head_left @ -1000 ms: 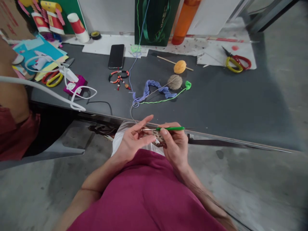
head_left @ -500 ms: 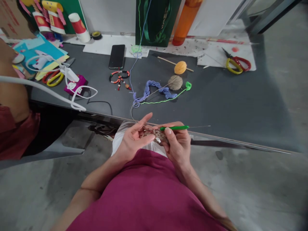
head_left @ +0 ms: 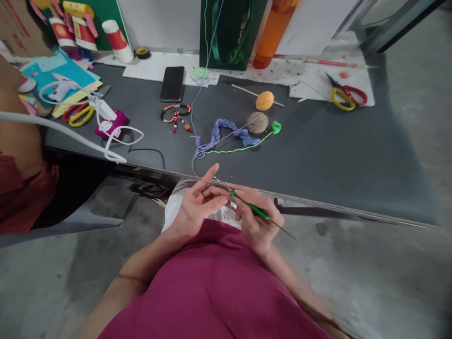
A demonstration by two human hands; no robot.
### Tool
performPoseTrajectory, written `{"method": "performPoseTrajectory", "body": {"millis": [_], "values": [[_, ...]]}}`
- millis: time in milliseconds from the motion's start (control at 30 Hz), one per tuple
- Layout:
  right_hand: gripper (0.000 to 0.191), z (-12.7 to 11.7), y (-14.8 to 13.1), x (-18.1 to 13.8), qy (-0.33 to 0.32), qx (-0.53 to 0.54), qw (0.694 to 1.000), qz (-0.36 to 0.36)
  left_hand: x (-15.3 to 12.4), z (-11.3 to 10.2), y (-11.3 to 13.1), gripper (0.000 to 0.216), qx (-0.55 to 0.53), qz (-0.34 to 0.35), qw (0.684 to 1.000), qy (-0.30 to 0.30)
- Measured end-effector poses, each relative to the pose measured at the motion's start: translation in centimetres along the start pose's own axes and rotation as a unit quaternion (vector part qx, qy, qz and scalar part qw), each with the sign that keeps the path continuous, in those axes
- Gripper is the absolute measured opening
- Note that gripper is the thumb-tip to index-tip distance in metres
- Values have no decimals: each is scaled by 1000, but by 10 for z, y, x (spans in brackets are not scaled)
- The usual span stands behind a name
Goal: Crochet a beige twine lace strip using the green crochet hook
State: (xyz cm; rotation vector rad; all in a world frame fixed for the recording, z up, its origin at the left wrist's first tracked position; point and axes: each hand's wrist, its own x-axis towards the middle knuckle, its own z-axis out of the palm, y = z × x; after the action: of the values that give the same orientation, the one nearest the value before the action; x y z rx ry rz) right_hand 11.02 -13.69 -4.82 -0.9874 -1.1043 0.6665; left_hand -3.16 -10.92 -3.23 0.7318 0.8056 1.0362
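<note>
Over my lap, just in front of the table edge, my right hand [head_left: 259, 219] grips a crochet hook [head_left: 259, 211] by its green handle. The hook's thin tip slants up to the left, beside my left index finger. My left hand [head_left: 197, 205] pinches a small brown crochet piece [head_left: 231, 203], mostly hidden by the fingers, with its index finger raised. Grey-brown yarn runs from that finger across the table to a ball of yarn [head_left: 257, 122]. A blue-purple crocheted strip [head_left: 226, 126] and a bright green crocheted piece [head_left: 276, 127] lie near the ball.
An orange ball on a stick [head_left: 264, 100], a phone [head_left: 172, 84] and a beaded bracelet [head_left: 175, 113] lie on the table [head_left: 335, 155]. Scissors [head_left: 348, 96] are at right, an orange bottle [head_left: 273, 35] and green bag [head_left: 231, 35] behind. Another person's arm [head_left: 21, 127] is at left, near white cables.
My right hand has turned the hook from nearly level to slanting, tip up-left and rear end down-right. My left hand has barely moved; the brown piece is now more covered.
</note>
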Motion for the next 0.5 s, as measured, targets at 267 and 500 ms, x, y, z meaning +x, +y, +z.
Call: {"method": "performPoseTrajectory", "body": {"millis": [267, 500], "values": [[26, 6, -11, 17, 34, 182, 956, 227, -1, -4, 8, 73, 14, -10, 1000, 0], [35, 3, -11, 20, -9, 161, 948, 276, -2, -5, 9, 71, 40, 1, 999, 4]]}}
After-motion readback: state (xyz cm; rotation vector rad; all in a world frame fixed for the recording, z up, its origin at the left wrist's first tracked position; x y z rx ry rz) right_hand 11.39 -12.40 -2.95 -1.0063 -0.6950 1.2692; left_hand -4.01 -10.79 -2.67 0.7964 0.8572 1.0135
